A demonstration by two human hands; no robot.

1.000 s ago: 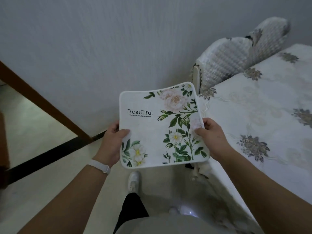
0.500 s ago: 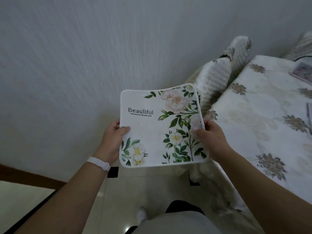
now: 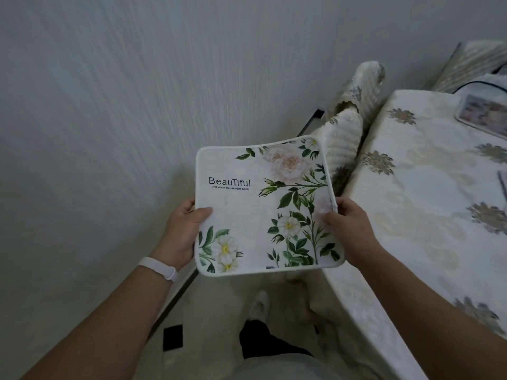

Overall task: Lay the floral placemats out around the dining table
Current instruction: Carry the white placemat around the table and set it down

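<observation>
While we stand beside the dining table, our left hand and right hand each clamp one side edge of the floral placemat, thumbs on top and fingers underneath. We hold the placemat level in the air, printed side up, left of the table edge and above the floor.

Head cam, 1 view: we look fwd and steeply down, close on our hands, floor below.
</observation>
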